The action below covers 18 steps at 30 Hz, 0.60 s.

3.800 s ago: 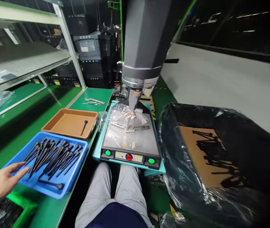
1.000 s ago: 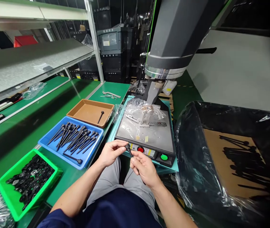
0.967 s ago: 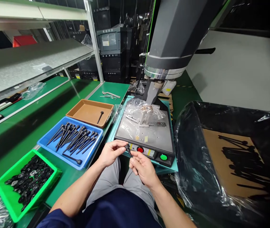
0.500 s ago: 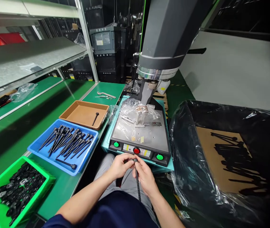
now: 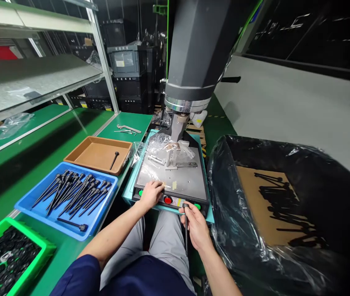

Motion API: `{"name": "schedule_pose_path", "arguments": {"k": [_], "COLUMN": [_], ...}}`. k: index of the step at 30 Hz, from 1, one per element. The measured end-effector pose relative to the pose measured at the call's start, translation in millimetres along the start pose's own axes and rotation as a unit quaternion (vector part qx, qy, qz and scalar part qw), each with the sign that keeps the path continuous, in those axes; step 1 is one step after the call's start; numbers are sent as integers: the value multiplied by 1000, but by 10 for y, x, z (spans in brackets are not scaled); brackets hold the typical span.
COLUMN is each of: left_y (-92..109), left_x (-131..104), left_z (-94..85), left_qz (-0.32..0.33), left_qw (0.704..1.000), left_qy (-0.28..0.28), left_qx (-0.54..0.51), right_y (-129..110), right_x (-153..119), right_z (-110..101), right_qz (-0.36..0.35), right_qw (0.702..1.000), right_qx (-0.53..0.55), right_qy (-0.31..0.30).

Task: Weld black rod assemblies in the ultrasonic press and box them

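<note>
Pinching one black rod [image 5: 186, 236] in the head view, the right hand [image 5: 197, 226] is near the machine [image 5: 193, 181]; whether the left hand [image 5: 150, 195] grips anything is unclear. Work seems partway: many untouched rods [image 5: 84, 193] fill the blue tray [image 5: 47, 218], others [image 5: 276, 195] lie in the lined box [image 5: 224, 185].

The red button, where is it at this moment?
In the head view, the red button is below the centre, on the machine's front panel, between the left hand and the right hand.

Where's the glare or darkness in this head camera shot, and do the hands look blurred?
Head view: glints on the clear plastic film and black plastic liner; right edge fades to black; left hand and right hand show no obvious blur.
</note>
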State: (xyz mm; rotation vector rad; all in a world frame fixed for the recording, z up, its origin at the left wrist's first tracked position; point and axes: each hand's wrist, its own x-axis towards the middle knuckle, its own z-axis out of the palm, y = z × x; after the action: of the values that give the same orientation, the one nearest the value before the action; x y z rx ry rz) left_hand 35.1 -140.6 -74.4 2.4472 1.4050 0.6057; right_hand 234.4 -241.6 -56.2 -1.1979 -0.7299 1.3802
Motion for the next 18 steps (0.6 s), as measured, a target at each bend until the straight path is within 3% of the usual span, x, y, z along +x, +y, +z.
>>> {"name": "schedule_pose_path", "arguments": {"k": [5,10,15,18], "left_y": [-113,-147,-149,-125], "left_x": [96,165,142,156], "left_z": [-15,-36,-28,-87], "left_qz": [17,20,8,12], "left_qw": [999,999,999,999], "left_qy": [-41,-41,-19,5], "left_qx": [-6,-11,-28,-50], "right_y": [59,102,54,-82], "right_x": [91,187,290,502], "right_z": [-42,-38,-97,-208], "right_qz": [33,34,22,-2], "right_qw": [999,998,999,999], "right_qx": [-26,-24,-17,-9], "right_qy": [-29,-39,-16,37]}}
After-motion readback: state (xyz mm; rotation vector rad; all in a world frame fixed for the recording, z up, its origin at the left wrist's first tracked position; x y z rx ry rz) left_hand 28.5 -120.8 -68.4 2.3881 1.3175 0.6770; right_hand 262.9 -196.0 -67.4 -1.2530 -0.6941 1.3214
